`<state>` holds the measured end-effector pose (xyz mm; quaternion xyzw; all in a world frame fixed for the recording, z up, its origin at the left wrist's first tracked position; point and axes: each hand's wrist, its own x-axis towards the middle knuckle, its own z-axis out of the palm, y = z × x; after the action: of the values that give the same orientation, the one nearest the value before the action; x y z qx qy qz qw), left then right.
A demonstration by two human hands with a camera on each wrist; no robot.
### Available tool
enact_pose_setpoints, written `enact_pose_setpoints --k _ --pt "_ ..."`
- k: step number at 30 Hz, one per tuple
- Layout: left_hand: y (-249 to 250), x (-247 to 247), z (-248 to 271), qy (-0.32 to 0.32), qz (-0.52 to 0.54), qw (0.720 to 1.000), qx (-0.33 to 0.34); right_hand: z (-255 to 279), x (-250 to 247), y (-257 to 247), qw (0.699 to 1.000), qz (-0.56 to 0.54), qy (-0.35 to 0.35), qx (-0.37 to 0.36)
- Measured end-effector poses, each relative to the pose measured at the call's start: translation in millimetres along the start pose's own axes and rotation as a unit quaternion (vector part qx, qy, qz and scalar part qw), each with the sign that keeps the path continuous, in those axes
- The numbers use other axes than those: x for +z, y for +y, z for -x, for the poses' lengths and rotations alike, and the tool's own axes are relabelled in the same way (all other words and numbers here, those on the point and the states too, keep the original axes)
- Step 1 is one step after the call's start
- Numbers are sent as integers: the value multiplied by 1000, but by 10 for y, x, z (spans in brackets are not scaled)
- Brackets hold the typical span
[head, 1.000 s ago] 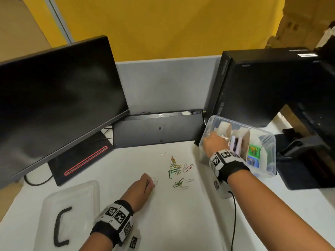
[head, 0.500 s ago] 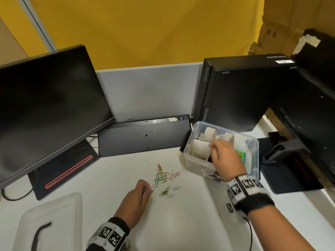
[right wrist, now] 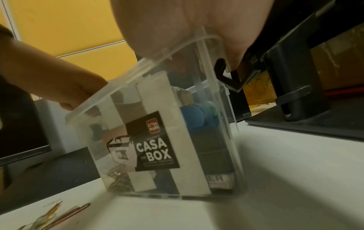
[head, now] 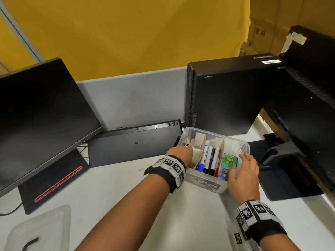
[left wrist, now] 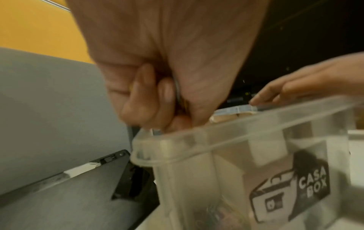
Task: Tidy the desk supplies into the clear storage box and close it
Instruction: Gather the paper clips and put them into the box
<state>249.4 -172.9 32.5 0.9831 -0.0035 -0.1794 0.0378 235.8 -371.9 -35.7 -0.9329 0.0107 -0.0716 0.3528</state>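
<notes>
The clear storage box (head: 204, 182) stands on the white desk, divided by cardboard strips. My left hand (head: 187, 148) hovers over its left compartment, fingers curled round paper clips (left wrist: 178, 91), as the left wrist view shows. My right hand (head: 243, 165) rests with fairly straight fingers on the box's near right corner (right wrist: 206, 38). Markers (head: 210, 160) fill the middle compartment and small green and blue cases (head: 229, 160) the right one. Clips (right wrist: 118, 175) lie on the box's floor. More clips (right wrist: 65, 212) lie on the desk; one (head: 139, 169) shows beside my left arm.
The box's lid (head: 45, 225) with a black handle lies at the near left. A monitor (head: 36, 115) stands at the left, a keyboard (head: 134, 144) leans on the partition, and a computer tower (head: 226, 98) stands right behind the box. A second monitor's base (head: 290, 174) is at the right.
My left hand left the clips on the desk and rose to the box's left compartment. My right hand shifted from the box's left side to its near right corner.
</notes>
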Motion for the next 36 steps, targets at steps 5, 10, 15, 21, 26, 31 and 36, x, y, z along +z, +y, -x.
enact_pose_setpoints --k 5,10,15,21,26,31,36 --pt "146 -6 -247 -72 -61 995 22 6 10 9 1000 -6 8 -11" --pt "116 169 -372 -84 -16 996 22 14 7 13 1000 2 9 -16" --pt "51 111 -286 -95 58 993 29 10 24 32 1000 13 15 -21" --pt "-505 260 381 190 345 918 43 26 -10 -33 993 107 9 -42" --pt "-1353 937 890 213 267 936 -85 264 38 -390 957 138 4 -255" --pt "-1697 1460 1214 99 215 960 -149 706 600 -654 888 91 -228 -388" --pt "-1773 1612 1255 86 213 957 -178 703 1122 -718 860 181 -384 -285"
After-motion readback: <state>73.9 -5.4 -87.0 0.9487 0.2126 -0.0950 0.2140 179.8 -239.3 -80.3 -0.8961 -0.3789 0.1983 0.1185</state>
